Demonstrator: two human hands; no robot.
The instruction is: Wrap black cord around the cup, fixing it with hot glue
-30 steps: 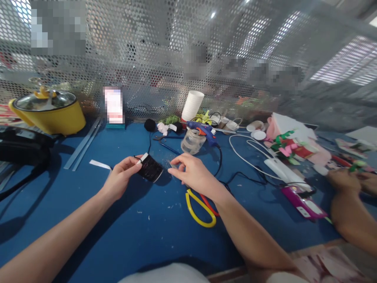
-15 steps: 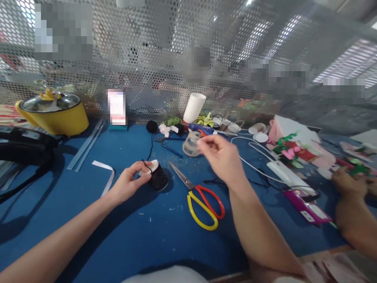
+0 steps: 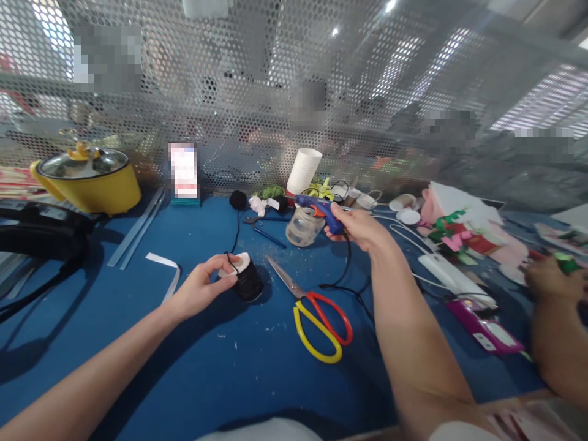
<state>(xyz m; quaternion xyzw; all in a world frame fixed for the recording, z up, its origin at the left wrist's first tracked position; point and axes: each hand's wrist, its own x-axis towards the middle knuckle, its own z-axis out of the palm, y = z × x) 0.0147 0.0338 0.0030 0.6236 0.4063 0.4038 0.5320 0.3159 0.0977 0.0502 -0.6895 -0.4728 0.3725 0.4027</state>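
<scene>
My left hand (image 3: 204, 285) is closed on a spool of black cord (image 3: 249, 280), which lies tilted on the blue table. A strand of the cord runs from the spool up to a black ball (image 3: 238, 200). My right hand (image 3: 356, 225) grips the handle of a blue glue gun (image 3: 328, 213) with an orange trigger. The gun's nozzle points left, above a clear jar (image 3: 303, 228), and its black cable hangs down to the table. Scissors (image 3: 298, 295) with red and yellow handles lie open between my hands.
A yellow pot (image 3: 105, 190) and a phone (image 3: 184, 171) stand at the back left. White paper cups (image 3: 304, 170) are stacked by the mesh wall. On the right are a purple power strip (image 3: 489, 331) and a co-worker's hand (image 3: 551, 278).
My right hand has moved slightly right and taken hold of the glue gun, which was lying behind the jar. My left hand stays on the spool.
</scene>
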